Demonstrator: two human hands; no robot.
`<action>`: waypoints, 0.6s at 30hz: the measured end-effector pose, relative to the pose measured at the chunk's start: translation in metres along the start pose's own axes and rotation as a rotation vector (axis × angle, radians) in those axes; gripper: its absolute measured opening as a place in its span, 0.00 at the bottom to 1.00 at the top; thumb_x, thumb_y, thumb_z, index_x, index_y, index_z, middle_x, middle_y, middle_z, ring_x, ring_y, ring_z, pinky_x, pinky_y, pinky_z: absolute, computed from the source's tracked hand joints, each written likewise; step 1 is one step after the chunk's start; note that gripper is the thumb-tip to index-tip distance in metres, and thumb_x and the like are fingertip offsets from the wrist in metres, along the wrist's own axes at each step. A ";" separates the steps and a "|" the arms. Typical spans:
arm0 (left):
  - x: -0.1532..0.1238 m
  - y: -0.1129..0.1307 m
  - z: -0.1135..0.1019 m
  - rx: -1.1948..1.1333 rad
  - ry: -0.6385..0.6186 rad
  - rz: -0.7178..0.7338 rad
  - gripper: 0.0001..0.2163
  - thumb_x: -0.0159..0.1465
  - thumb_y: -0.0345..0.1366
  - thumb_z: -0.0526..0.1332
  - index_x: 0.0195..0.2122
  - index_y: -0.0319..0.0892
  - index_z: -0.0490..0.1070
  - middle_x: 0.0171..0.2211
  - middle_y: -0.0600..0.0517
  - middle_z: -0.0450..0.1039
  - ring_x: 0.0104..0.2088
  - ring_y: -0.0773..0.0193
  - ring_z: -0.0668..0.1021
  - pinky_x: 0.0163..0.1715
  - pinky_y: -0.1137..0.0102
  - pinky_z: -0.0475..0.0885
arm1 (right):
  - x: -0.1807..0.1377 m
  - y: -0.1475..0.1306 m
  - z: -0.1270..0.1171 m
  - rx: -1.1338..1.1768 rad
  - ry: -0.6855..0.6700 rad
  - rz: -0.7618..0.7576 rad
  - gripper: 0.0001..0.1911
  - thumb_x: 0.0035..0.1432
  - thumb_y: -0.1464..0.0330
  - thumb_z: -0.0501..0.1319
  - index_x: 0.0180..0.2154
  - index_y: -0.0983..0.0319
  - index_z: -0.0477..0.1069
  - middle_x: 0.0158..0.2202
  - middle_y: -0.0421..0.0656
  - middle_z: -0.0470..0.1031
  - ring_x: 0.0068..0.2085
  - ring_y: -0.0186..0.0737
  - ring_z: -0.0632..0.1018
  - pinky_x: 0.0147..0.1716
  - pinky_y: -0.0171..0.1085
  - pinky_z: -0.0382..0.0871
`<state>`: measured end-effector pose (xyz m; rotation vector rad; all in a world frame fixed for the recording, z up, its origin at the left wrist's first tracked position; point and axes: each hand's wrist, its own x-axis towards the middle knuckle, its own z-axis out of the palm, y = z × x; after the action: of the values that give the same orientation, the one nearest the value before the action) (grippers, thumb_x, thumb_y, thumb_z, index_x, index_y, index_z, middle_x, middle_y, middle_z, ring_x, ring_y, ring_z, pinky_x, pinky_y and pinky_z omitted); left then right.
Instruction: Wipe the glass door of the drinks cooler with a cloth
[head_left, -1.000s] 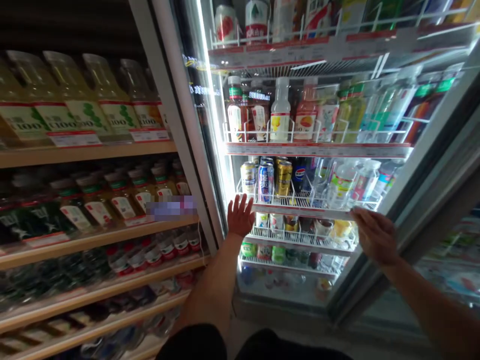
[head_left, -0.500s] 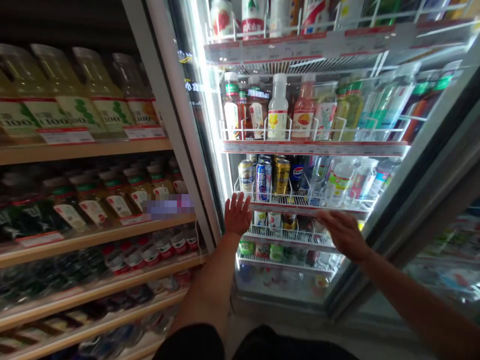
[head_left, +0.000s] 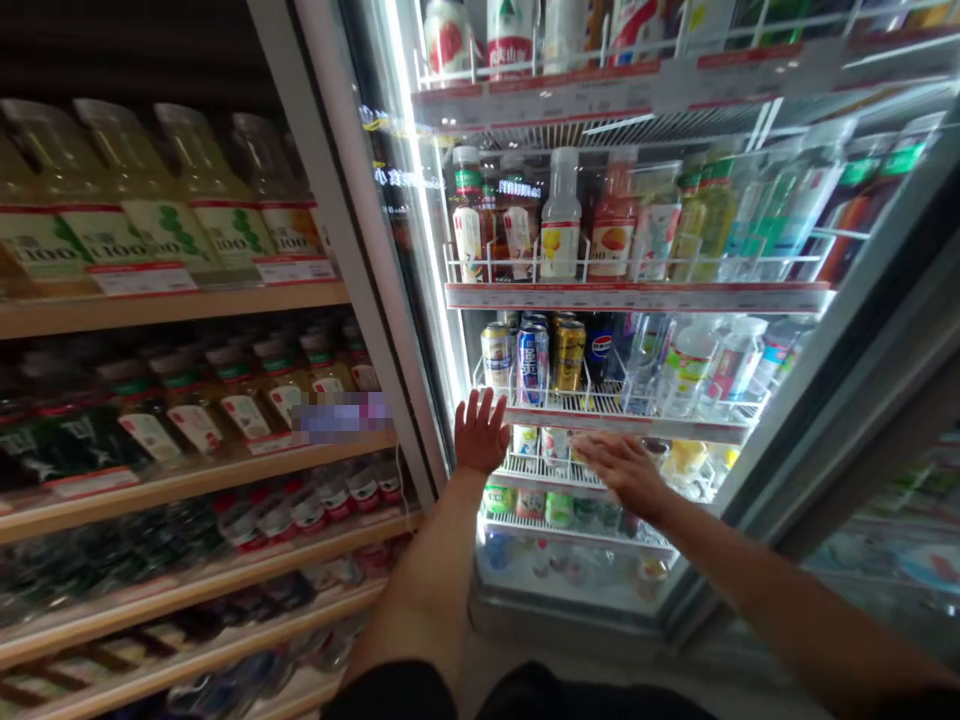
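Observation:
My left hand (head_left: 480,432) is raised with fingers spread, near the left end of the white wire shelf (head_left: 637,425) in a lit drinks fridge. It holds nothing; whether it touches the shelf I cannot tell. Right of it, my right hand (head_left: 619,468) is stretched out and slightly blurred, in front of the lower shelves, with nothing visible in it. Above the hands on the wire shelf stand a pale can (head_left: 496,352), a blue can (head_left: 532,362), a gold can (head_left: 568,358) and a dark Pepsi container (head_left: 601,347). Clear bottles (head_left: 686,370) fill the shelf's right side.
Juice bottles (head_left: 561,215) line the fridge shelf above, and several cans (head_left: 559,507) sit lower down. At left, a wooden rack (head_left: 180,312) carries rows of bottles, beside the fridge's upright frame (head_left: 337,200). A dark door edge (head_left: 817,420) slants along the right.
My right hand has moved left, closer to my left hand, across the front of the lower shelves. My left hand stays nearly in place, and the view has shifted slightly.

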<state>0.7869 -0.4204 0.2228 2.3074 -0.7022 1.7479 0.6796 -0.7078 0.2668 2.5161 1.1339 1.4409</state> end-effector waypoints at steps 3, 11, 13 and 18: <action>0.002 0.000 -0.001 0.013 0.032 0.020 0.28 0.70 0.41 0.52 0.71 0.48 0.51 0.68 0.46 0.58 0.71 0.53 0.53 0.71 0.52 0.46 | 0.023 0.006 -0.004 -0.045 0.118 0.179 0.37 0.65 0.75 0.56 0.70 0.50 0.48 0.60 0.37 0.72 0.58 0.44 0.70 0.57 0.44 0.58; 0.009 0.005 -0.008 0.076 0.092 0.061 0.28 0.70 0.39 0.51 0.71 0.43 0.49 0.68 0.44 0.59 0.72 0.52 0.50 0.70 0.52 0.50 | 0.033 -0.020 0.024 0.013 0.018 -0.014 0.38 0.64 0.73 0.57 0.70 0.52 0.48 0.59 0.36 0.74 0.57 0.41 0.71 0.55 0.41 0.60; 0.008 0.005 -0.007 0.087 0.083 0.057 0.27 0.71 0.40 0.50 0.71 0.44 0.51 0.67 0.45 0.60 0.72 0.52 0.51 0.70 0.51 0.50 | 0.042 -0.021 0.024 0.030 0.038 0.045 0.38 0.63 0.74 0.57 0.71 0.51 0.48 0.61 0.36 0.72 0.58 0.43 0.70 0.57 0.43 0.59; 0.003 0.002 -0.004 0.069 0.036 0.033 0.25 0.71 0.41 0.50 0.69 0.46 0.56 0.67 0.45 0.61 0.72 0.53 0.53 0.70 0.51 0.47 | 0.063 -0.026 0.027 -0.015 0.146 0.208 0.38 0.63 0.73 0.57 0.71 0.52 0.48 0.63 0.38 0.70 0.60 0.47 0.69 0.58 0.46 0.57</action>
<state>0.7830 -0.4217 0.2262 2.3156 -0.6884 1.8513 0.7047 -0.6424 0.2886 2.6226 0.8954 1.7001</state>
